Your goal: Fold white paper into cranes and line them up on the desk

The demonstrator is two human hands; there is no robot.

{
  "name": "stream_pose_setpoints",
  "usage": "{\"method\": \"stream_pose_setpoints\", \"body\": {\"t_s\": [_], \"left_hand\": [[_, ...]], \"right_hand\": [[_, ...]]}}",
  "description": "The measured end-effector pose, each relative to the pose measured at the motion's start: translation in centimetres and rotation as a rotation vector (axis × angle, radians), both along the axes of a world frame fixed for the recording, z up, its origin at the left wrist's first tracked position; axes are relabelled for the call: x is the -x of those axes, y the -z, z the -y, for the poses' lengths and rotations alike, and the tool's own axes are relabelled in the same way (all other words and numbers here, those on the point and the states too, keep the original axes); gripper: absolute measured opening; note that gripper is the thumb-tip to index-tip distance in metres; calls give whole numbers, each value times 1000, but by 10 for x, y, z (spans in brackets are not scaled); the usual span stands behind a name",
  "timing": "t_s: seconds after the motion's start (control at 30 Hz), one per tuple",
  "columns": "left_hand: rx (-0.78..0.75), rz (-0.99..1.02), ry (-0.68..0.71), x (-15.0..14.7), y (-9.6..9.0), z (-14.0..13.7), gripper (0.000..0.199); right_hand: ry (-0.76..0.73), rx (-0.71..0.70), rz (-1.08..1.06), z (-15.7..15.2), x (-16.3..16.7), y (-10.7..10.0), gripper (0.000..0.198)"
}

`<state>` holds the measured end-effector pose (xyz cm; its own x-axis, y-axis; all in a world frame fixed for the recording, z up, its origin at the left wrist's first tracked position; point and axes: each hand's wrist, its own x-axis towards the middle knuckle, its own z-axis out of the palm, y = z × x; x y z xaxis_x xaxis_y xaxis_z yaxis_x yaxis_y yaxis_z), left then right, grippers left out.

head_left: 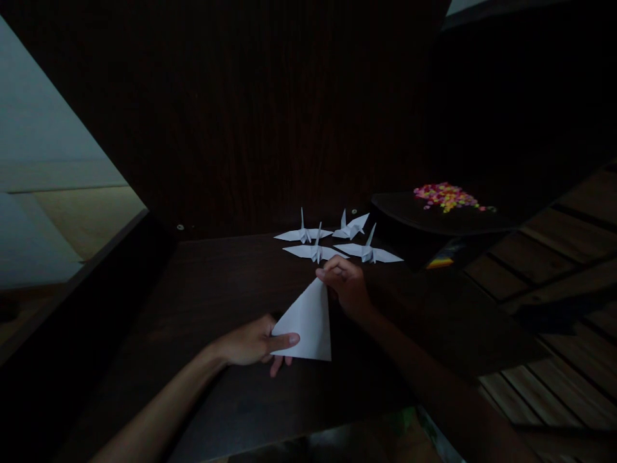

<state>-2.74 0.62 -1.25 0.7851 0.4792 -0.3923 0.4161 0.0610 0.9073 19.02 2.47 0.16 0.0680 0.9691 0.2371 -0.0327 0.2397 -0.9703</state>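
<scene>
Both hands hold a white sheet of folded paper point(311, 321), triangular in outline, raised over the dark wooden desk point(212, 289). My left hand point(260, 341) grips its lower left corner, thumb flat on the front face and fingers behind. At the top corner, my right hand point(344, 283) pinches the paper between thumb and fingers. Just beyond it stand several white paper cranes, among them a front left crane point(317, 253), a front right crane point(369, 252), a back left crane point(303, 235) and a back right crane point(351, 227).
A heap of small pink, yellow and orange pieces point(448, 196) lies on a dark rounded shelf point(409, 218) at the right. A dark upright panel point(270, 116) closes off the back of the desk. Wooden slats point(535, 392) show at the lower right.
</scene>
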Motion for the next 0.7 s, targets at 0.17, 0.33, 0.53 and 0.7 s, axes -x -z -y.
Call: {"method": "stream_pose_setpoints", "body": {"t_s": [0.17,0.33,0.53,0.7], "left_hand": [[-6,2,8,0,0,0,56],[-12,-10,42,1,-1,-1,56],[-32,-42,3,5,0,-4,56],[-42,-47,-57,7,-2,-7,56]], "right_hand": [[27,44,-13,-1,0,-1,27],[73,8,-7,-3,-1,3,33],[-38,57,-161,-3,-5,6,44],[-92,-29,12,1,-3,4,33]]}}
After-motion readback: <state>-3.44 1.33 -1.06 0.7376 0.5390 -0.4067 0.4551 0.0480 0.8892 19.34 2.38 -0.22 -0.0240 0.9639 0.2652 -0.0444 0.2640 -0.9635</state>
